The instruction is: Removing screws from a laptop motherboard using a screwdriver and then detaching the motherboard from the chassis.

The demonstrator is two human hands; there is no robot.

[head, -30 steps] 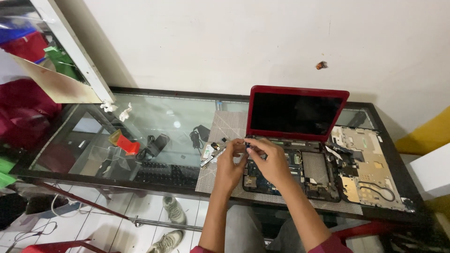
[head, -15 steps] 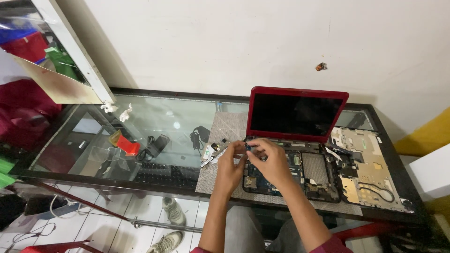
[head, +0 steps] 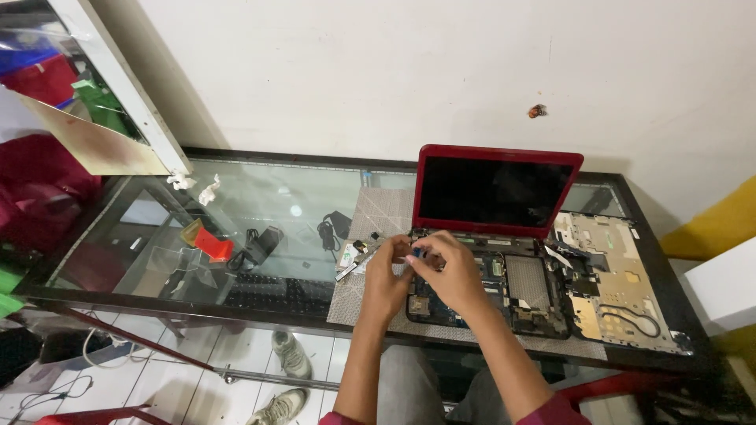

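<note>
We see a small blue part [head: 415, 253] pinched between the fingertips of both hands, just above the rear left corner of the opened laptop base [head: 480, 293]. The right hand [head: 449, 271] is closed around it from the right side, and the left hand [head: 387, 277] meets it from the left with the fingers bent; what kind of part it is, we cannot tell, it is too small. The laptop [head: 496, 193] has a red lid standing upright with a dark screen, and its base lies without cover, so the blue board and metal plates inside are visible. It rests on a grey mat [head: 370, 216] near the front right part of the glass tabletop [head: 252, 197]. We judge that the step in hand is working this little part at the rear of the base, and the next move calls for a steady, fine grip and a gentle pull. Just right of the base lies the removed cover panel [head: 610, 291]. Left of the hands, small loose pieces [head: 356, 256] lie on the mat.
</note>
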